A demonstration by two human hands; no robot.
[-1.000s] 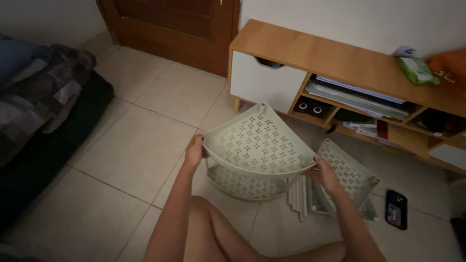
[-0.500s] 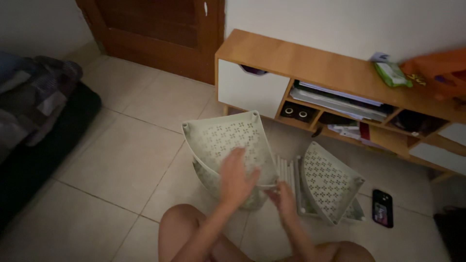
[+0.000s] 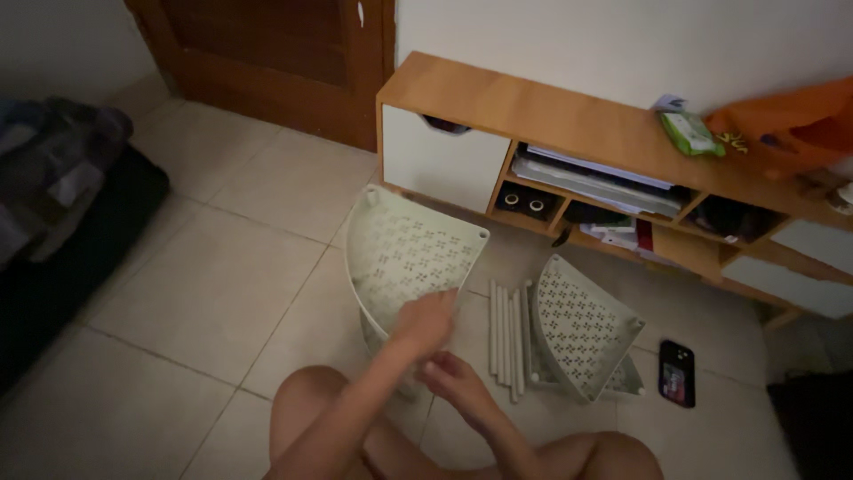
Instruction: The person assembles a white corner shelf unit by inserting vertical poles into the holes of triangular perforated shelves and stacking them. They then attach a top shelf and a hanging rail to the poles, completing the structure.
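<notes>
Far left we see a dark heap of bedding (image 3: 62, 196) on the tiled floor (image 3: 204, 302). Next comes the pale green corner shelf (image 3: 404, 258), perforated, tipped up on its edge in front of our knees. Our left hand (image 3: 425, 322) presses against its lower rim, fingers curled there; whether it truly clamps the rim, we cannot tell. Just right and lower, our right hand (image 3: 455, 378) hangs loosely curled and holds nothing, close beside the left. Further right, white tubes (image 3: 506, 342) lie side by side on the floor, a second shelf (image 3: 577, 324) leaning just beside them. A black phone (image 3: 677, 373) lies beyond. Behind runs the wooden cabinet (image 3: 551, 116).
</notes>
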